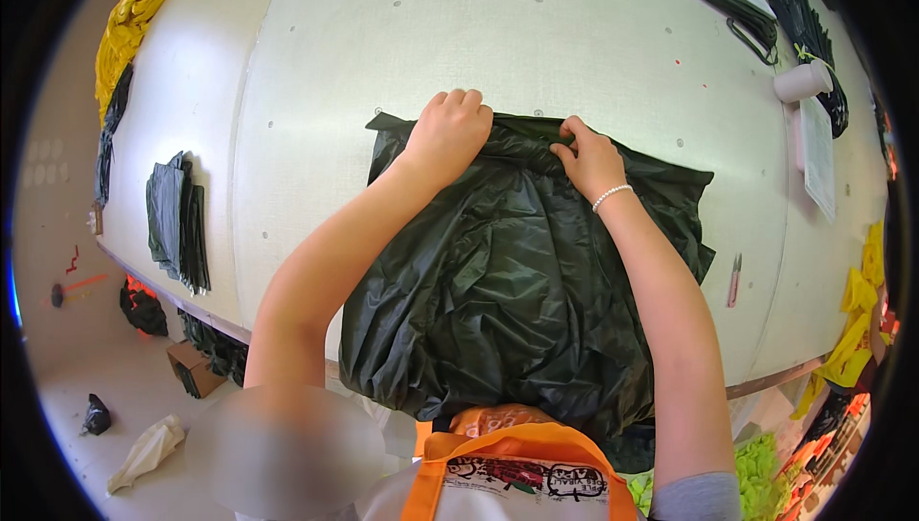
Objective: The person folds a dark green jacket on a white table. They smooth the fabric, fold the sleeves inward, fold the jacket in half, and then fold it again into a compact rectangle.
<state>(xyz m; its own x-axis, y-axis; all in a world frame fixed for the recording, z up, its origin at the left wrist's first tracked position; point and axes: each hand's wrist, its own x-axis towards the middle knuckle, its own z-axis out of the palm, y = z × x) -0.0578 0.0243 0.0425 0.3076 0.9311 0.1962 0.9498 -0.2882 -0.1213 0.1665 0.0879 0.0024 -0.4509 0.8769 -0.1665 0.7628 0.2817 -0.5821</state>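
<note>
Gripping the far edge of the wrinkled dark green fabric (507,282) with the left hand (452,136), in a tight curl of fingers. Touching that same edge farther right with bent thumb and forefinger of the right hand (592,165); cannot tell whether pinching cloth. Spread over the near middle of the pale table (536,52), past its near edge. See folded dark cloth (175,222) at left, small snips (733,287) at right, a white cup (802,82) far right.

1 beaded bracelet (611,198), grey sleeve (704,498), orange-trimmed apron (526,505).
</note>
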